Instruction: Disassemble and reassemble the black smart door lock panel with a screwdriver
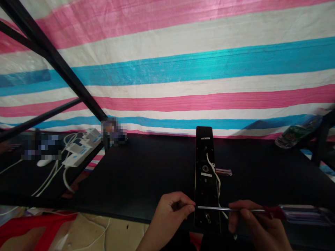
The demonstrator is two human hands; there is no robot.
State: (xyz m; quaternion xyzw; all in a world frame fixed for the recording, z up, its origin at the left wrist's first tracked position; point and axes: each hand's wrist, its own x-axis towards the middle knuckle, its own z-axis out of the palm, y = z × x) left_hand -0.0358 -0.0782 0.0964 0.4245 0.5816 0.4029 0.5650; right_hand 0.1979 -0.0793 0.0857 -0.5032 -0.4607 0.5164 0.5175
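A long black panel (206, 195), which looks like the back of a door lock, lies lengthwise in front of me. A pale cable (217, 181) runs down its right side. My right hand (258, 223) grips a screwdriver (272, 211) with a clear and red handle. Its metal shaft crosses over the panel, pointing left. At the panel's left edge my left hand (175, 211) is closed, thumb and fingertips pinched near the screwdriver's tip. Whatever they may hold is too small to tell. Beside the panel lies a small clear and reddish item (223, 172).
The panel rests on a black table (146, 174). A plastic bottle (290, 136) lies tilted at the back right. On the left are a white power strip (83, 148) with cables and a black metal frame (75, 83). Behind hangs a striped sheet (183, 69).
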